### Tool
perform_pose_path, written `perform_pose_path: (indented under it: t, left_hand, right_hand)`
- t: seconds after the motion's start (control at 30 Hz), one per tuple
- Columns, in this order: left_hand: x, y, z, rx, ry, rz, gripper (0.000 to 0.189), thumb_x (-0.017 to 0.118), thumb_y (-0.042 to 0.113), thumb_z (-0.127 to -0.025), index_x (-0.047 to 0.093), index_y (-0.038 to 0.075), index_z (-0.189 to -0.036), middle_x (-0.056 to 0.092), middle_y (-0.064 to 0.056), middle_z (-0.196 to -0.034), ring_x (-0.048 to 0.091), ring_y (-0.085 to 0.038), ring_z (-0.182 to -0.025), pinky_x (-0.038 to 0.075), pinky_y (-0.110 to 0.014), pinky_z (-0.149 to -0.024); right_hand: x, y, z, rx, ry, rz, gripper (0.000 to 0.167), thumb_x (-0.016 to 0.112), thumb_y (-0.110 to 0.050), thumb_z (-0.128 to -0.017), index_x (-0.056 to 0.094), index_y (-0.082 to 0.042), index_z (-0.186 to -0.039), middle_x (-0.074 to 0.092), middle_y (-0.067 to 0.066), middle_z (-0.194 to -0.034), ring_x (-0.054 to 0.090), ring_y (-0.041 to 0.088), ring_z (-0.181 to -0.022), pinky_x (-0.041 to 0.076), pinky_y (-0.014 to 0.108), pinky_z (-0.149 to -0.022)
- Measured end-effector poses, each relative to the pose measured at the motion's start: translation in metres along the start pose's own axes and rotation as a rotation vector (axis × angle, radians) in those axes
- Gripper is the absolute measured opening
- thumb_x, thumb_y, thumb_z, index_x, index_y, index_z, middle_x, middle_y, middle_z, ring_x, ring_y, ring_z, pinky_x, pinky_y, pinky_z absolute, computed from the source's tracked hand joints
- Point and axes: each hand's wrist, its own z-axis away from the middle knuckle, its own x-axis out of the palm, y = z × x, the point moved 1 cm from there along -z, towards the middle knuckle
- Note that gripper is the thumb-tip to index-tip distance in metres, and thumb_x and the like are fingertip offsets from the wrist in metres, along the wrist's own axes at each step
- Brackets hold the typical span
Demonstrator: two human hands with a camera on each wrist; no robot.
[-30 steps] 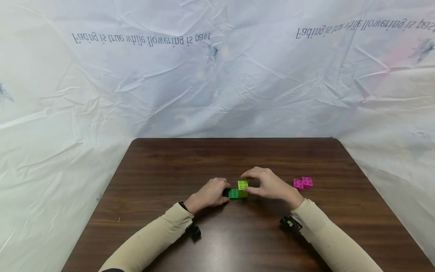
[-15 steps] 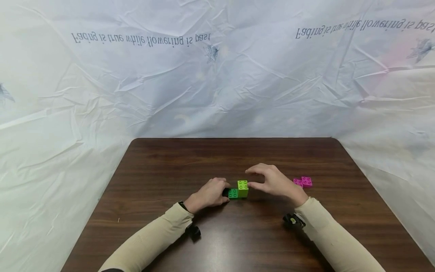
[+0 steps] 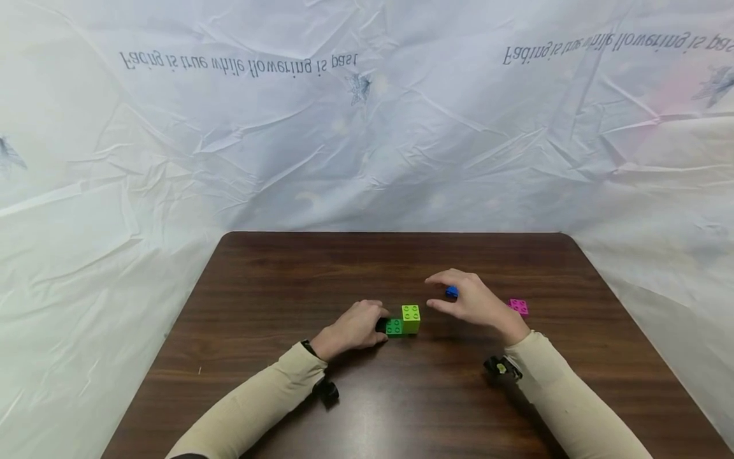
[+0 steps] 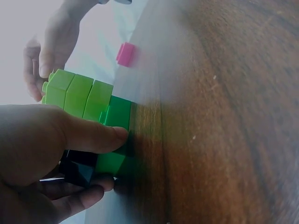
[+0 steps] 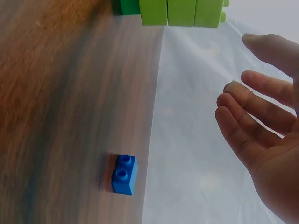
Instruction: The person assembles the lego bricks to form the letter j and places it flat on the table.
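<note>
My left hand (image 3: pixel 354 325) grips a toy-brick build standing on the table, with thumb and fingers on opposite sides of it. Green bricks (image 3: pixel 393 326) make up its low part, and a black brick (image 4: pixel 78 172) sits among my left fingers. At the right end rises a stack of several lime bricks (image 3: pixel 410 319), studs up. My right hand (image 3: pixel 467 298) hovers to the right of the stack, holding nothing, its fingers and thumb spread apart. Between thumb and forefinger in the head view shows a blue two-stud brick (image 5: pixel 124 175), lying on the table beyond the hand.
A pink brick (image 3: pixel 518 306) lies right of my right wrist on the dark wooden table (image 3: pixel 367 261). A pale wrinkled sheet (image 3: pixel 344 159) with printed lettering hangs behind and beside the table.
My right hand has come off the lime stack and moved right and farther back. The blue brick now shows past it, while one pink brick has become hidden. My left hand has stayed put.
</note>
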Motion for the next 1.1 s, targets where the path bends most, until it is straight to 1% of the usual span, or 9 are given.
perform_pose_path:
  t: [0.1,0.2,0.3,0.37,0.5,0.53,0.6,0.8,1.1]
  left_hand:
    - [-0.002,0.000,0.001,-0.001,-0.001,-0.001,0.036,0.076,0.027,-0.085,0.070,0.012,-0.117,0.065,-0.001,-0.105,0.063,-0.014,-0.092,0.053,-0.026,-0.078]
    - [-0.003,0.000,0.000,-0.002,-0.001,-0.004,0.036,0.076,0.027,-0.085,0.070,0.011,-0.117,0.065,-0.001,-0.104,0.063,-0.013,-0.092,0.053,-0.026,-0.077]
    - [-0.004,0.000,0.000,0.000,-0.001,-0.009,0.036,0.076,0.027,-0.085,0.070,0.011,-0.117,0.065,-0.001,-0.105,0.063,-0.013,-0.092,0.053,-0.026,-0.078]
    - [-0.004,0.000,0.000,0.000,-0.002,-0.008,0.036,0.076,0.027,-0.085,0.070,0.011,-0.117,0.065,-0.001,-0.105,0.063,-0.013,-0.092,0.053,-0.026,-0.078]
    - [-0.003,0.000,0.000,0.000,-0.005,-0.003,0.036,0.076,0.027,-0.085,0.070,0.012,-0.117,0.065,-0.001,-0.105,0.063,-0.013,-0.092,0.053,-0.026,-0.078]
    - [-0.002,0.000,0.000,-0.001,-0.007,0.000,0.036,0.076,0.027,-0.085,0.070,0.012,-0.117,0.065,-0.001,-0.105,0.063,-0.013,-0.092,0.052,-0.026,-0.078]
    - [-0.002,0.000,0.000,0.000,-0.009,0.000,0.036,0.076,0.027,-0.085,0.070,0.012,-0.118,0.065,-0.001,-0.106,0.063,-0.014,-0.092,0.053,-0.026,-0.078]
    - [-0.002,0.001,-0.001,-0.001,-0.004,-0.007,0.037,0.076,0.027,-0.085,0.070,0.012,-0.118,0.066,-0.002,-0.107,0.064,-0.014,-0.094,0.053,-0.026,-0.078]
    - [-0.001,0.003,0.002,-0.008,-0.009,-0.020,0.038,0.076,0.029,-0.085,0.070,0.012,-0.118,0.065,-0.001,-0.105,0.063,-0.013,-0.092,0.052,-0.025,-0.077]
  right_hand:
    - [-0.003,0.004,-0.001,-0.016,0.022,0.038,0.040,0.074,-0.032,-0.087,0.066,-0.015,-0.123,0.066,0.003,-0.120,0.063,0.021,-0.110,0.053,0.044,-0.088]
    - [-0.006,0.007,-0.001,-0.031,0.049,0.064,0.040,0.075,-0.030,-0.087,0.066,-0.014,-0.122,0.067,0.004,-0.118,0.064,0.021,-0.105,0.054,0.042,-0.083]
    - [-0.011,0.011,0.001,-0.011,0.062,0.078,0.040,0.075,-0.031,-0.086,0.066,-0.014,-0.122,0.066,0.005,-0.118,0.064,0.021,-0.097,0.054,0.039,-0.076]
    - [-0.013,0.013,0.003,0.012,0.066,0.083,0.041,0.075,-0.031,-0.086,0.066,-0.014,-0.122,0.066,0.006,-0.118,0.064,0.021,-0.095,0.053,0.038,-0.075]
    - [-0.018,0.018,0.010,0.072,0.066,0.084,0.044,0.076,-0.031,-0.086,0.065,-0.012,-0.123,0.065,0.009,-0.119,0.064,0.024,-0.098,0.054,0.043,-0.078]
    - [-0.019,0.020,0.011,0.080,0.068,0.090,0.044,0.076,-0.031,-0.086,0.065,-0.011,-0.124,0.065,0.010,-0.119,0.064,0.025,-0.102,0.054,0.045,-0.080]
    - [-0.021,0.022,0.015,0.097,0.073,0.094,0.045,0.076,-0.031,-0.086,0.064,-0.011,-0.124,0.064,0.011,-0.120,0.063,0.027,-0.104,0.053,0.047,-0.081]
    - [-0.025,0.029,0.021,0.118,0.096,0.120,0.045,0.076,-0.029,-0.085,0.064,-0.010,-0.125,0.064,0.011,-0.121,0.061,0.028,-0.103,0.052,0.048,-0.081]
    - [-0.028,0.034,0.027,0.145,0.096,0.142,0.046,0.076,-0.029,-0.085,0.064,-0.008,-0.125,0.064,0.013,-0.121,0.062,0.030,-0.105,0.051,0.051,-0.084]
